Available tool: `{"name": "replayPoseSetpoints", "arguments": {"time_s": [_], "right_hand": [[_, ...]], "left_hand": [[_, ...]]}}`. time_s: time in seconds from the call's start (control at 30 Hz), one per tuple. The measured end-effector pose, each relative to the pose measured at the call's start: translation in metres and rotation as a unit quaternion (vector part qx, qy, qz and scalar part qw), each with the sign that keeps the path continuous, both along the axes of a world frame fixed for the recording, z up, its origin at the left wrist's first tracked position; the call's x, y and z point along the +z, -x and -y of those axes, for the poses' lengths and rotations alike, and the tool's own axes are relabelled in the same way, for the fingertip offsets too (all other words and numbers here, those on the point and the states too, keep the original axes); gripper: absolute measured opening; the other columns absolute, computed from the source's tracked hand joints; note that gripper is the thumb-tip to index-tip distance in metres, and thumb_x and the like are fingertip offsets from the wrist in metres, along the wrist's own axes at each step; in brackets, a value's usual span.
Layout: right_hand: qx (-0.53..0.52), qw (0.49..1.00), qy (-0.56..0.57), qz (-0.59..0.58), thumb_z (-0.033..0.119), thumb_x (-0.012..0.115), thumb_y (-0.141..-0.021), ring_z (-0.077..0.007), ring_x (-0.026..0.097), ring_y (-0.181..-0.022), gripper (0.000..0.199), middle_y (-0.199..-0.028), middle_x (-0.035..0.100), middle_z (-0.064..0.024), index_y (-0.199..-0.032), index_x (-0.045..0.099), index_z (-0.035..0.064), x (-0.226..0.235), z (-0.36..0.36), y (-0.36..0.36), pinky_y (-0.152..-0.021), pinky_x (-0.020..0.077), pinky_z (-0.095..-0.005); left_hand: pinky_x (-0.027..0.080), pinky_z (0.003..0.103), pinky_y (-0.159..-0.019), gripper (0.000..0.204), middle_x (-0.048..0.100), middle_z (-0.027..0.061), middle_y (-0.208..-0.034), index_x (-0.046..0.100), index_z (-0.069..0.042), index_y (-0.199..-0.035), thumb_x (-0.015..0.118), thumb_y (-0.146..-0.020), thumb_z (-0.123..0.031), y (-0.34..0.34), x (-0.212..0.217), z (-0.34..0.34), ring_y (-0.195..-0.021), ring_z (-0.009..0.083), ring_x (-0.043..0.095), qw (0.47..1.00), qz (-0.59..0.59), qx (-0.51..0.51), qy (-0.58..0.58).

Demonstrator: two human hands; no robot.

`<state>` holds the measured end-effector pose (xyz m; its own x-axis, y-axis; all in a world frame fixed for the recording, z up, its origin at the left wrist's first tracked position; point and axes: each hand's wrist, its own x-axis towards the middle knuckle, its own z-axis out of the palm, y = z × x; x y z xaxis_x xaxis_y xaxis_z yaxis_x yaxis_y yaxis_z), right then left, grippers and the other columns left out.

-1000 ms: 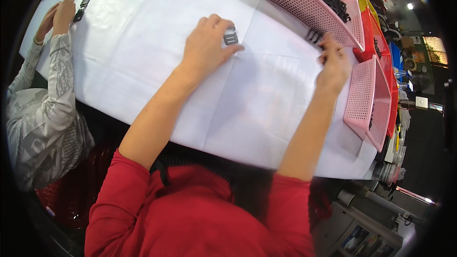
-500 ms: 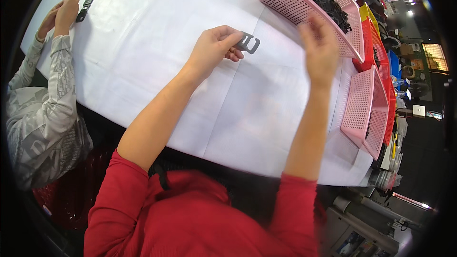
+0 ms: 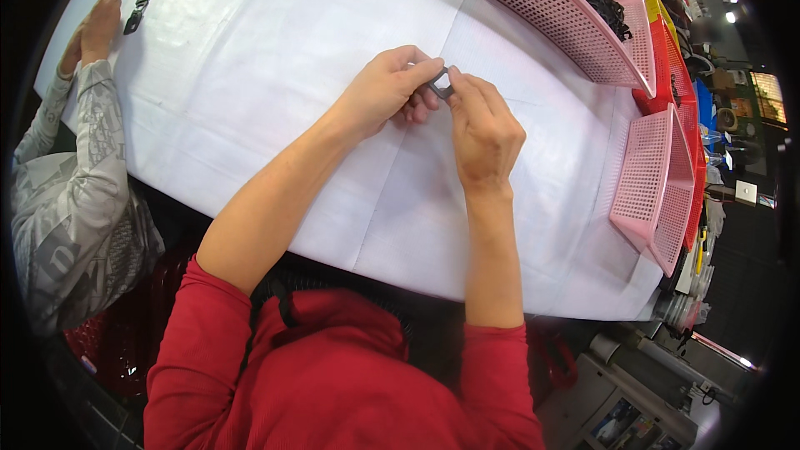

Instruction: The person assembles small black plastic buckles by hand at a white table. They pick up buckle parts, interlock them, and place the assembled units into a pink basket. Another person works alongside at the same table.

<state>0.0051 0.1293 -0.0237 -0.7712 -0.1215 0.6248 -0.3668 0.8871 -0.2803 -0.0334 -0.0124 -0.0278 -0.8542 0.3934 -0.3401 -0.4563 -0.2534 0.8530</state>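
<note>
head | left hand [image 3: 385, 90] and right hand [image 3: 483, 129] both pinch small dark buckle [image 3: 441, 83] above white table [image 3: 250, 75] at 12 o'clock | looks light, stiff plastic; grip frame edges | pink basket [image 3: 550, 8] at 1 o'clock

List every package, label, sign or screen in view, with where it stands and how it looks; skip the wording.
Lit panel: far right edge, beyond the baskets; small rectangle glowing orange-yellow, too blurred to tell sign from screen.
White plate: right edge, below the panel; small white square, perhaps a wall fitting rather than a label.
No packages or labels show on the table.
</note>
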Motion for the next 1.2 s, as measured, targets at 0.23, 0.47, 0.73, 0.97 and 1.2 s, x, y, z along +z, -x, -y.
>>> {"name": "replayPoseSetpoints", "arguments": {"time_s": [0.23,0.47,0.73,0.97,1.2], "right_hand": [[0.021,0.991,-0.004,-0.129,0.010,0.075,-0.066,-0.0219,0.064,-0.069,0.022,-0.079,0.064,-0.0041,-0.086,0.067,0.0060,-0.006,-0.002,-0.004,-0.076,0.0539,-0.0391],[-0.034,0.998,-0.046,0.036,0.011,0.074,-0.067,-0.0196,0.063,-0.079,0.026,-0.085,0.065,-0.0010,-0.092,0.068,0.0090,0.010,0.010,-0.014,-0.080,0.0519,-0.0383],[0.015,0.993,-0.086,-0.080,0.011,0.074,-0.066,-0.0194,0.065,-0.086,0.021,-0.084,0.065,-0.0014,-0.086,0.068,0.0091,0.010,0.002,-0.010,-0.087,0.0480,-0.0424],[-0.071,0.975,0.208,0.044,0.011,0.070,-0.076,-0.0158,0.062,-0.076,0.013,-0.081,0.063,-0.0040,-0.085,0.064,0.0036,0.016,-0.007,-0.011,-0.078,0.0483,-0.0298],[-0.025,0.808,0.524,0.269,0.013,0.056,-0.089,-0.0101,0.056,-0.077,0.021,-0.084,0.061,-0.0050,-0.099,0.063,-0.0047,0.016,-0.002,-0.016,-0.072,0.0451,-0.0236]], "left_hand": [[0.027,0.013,-0.038,0.021,0.051,-0.0041,-0.059,0.060,-0.005,-0.084,0.055,-0.091,-0.025,0.002,-0.006,0.002,-0.044,-0.0013,0.038,0.993,0.049,-0.028,-0.100],[0.025,0.015,-0.038,0.021,0.050,-0.0054,-0.059,0.061,-0.005,-0.082,0.055,-0.089,-0.024,0.002,-0.006,0.003,-0.048,-0.0009,0.039,0.999,0.021,-0.032,-0.023],[0.025,0.017,-0.039,0.022,0.045,-0.0054,-0.054,0.059,-0.007,-0.077,0.054,-0.089,-0.024,0.001,-0.007,0.006,-0.046,0.0004,0.035,0.992,0.067,-0.065,-0.088],[0.033,0.017,-0.044,0.021,0.053,-0.0015,-0.061,0.056,-0.006,-0.088,0.052,-0.093,-0.027,-0.002,0.003,-0.006,-0.049,0.0021,0.043,0.998,-0.053,0.003,-0.036],[0.040,0.020,-0.044,0.022,0.057,0.0015,-0.062,0.055,-0.005,-0.097,0.052,-0.093,-0.026,-0.020,-0.007,-0.014,-0.048,0.0057,0.049,0.993,-0.113,-0.006,0.020]]}}
